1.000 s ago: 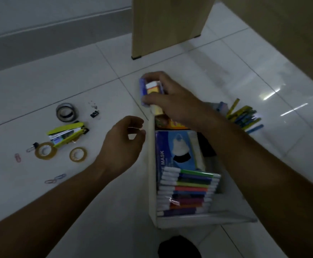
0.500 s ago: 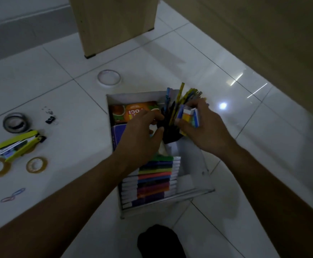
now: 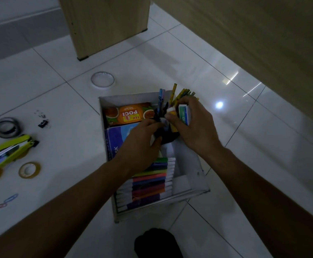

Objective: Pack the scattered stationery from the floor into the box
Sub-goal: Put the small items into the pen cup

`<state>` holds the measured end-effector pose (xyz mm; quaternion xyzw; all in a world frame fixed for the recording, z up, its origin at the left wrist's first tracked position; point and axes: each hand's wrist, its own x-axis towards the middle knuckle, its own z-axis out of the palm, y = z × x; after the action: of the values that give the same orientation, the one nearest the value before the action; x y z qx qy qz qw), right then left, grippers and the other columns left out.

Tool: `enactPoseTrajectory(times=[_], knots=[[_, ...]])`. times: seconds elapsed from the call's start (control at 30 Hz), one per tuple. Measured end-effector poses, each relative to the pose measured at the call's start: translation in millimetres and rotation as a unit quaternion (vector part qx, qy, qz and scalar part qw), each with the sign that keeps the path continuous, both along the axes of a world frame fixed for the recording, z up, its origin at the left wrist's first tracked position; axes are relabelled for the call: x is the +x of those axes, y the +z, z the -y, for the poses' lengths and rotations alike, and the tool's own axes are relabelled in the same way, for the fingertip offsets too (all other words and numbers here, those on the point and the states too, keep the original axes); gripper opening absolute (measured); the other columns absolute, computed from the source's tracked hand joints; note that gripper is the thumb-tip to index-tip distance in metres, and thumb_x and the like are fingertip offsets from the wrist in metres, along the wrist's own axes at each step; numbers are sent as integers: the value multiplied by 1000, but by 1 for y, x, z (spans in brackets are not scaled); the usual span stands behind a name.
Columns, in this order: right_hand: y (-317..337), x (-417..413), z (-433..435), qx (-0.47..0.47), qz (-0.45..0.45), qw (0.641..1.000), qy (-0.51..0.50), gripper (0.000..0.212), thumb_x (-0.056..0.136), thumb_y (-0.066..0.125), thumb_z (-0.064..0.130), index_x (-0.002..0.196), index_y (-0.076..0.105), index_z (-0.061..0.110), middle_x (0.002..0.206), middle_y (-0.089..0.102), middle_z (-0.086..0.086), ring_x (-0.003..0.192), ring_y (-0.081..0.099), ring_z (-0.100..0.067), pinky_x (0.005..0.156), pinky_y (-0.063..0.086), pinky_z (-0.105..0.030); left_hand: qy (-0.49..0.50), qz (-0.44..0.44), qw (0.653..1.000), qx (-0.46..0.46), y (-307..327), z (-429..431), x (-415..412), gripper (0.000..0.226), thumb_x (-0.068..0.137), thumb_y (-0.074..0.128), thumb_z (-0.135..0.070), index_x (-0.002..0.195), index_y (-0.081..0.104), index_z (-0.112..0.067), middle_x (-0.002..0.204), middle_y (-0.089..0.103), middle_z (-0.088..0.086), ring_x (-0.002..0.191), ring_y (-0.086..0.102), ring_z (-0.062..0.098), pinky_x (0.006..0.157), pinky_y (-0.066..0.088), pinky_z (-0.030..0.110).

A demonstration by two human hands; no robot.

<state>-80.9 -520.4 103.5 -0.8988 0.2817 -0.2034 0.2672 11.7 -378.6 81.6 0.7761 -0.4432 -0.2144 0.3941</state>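
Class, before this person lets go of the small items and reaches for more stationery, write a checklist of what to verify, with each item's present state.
1. Right hand grip on the small white-and-blue items: ok, held.
2. Items over the box: ok.
3. Left hand steadying the black holder: cannot tell, mostly hidden.
4. Room in the holder, crowded with pencils: cannot tell.
5. All stationery packed: not ok; stapler, tape rolls and paper clips lie on the floor.
6. Path to the stapler clear: ok.
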Motion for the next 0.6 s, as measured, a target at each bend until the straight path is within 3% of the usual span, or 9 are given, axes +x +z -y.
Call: enactPoseTrajectory(times=[0.17,0.3,0.33,0.47,0.6], knots=[[1,3,2,-6,27,1000,6,34,93,58,39,117,53,16,104,60,-4,90,59,-17,78,54,-39,-1,-1,1000,-13,-1,0,2,36,91,59,-13,127,58,-13,127,56,3,115,52,18,99,48,37],[-2,2,1,11,4,999,44,35,98,51,28,131,46,17,114,50,-6,93,51,-11,76,43,-7,6,-9,1000,-21,-1,0,3,35,91,59,-13,125,58,-11,124,59,4,112,54,18,98,48,37],[-3,3,1,11,-31,998,58,37,98,49,30,133,44,18,117,49,-6,95,51,-12,76,42,-7,8,-14,1000,-24,-1,0,3,33,91,59,-13,124,59,-12,122,60,4,110,54,18,97,48,36],[-6,0,0,-9,-98,993,72,43,99,45,39,138,39,21,124,55,-6,104,57,-18,85,51,-32,-2,-16,1000,-22,-1,0,4,31,91,58,-14,123,60,-13,120,61,3,108,54,16,94,48,34],[-1,-8,-3,65,-87,990,89,42,97,52,37,134,43,20,117,62,-5,93,61,-16,76,53,-25,-7,-10,1000,-18,0,2,4,32,91,59,-16,123,59,-15,119,61,4,108,53,17,93,49,34]])
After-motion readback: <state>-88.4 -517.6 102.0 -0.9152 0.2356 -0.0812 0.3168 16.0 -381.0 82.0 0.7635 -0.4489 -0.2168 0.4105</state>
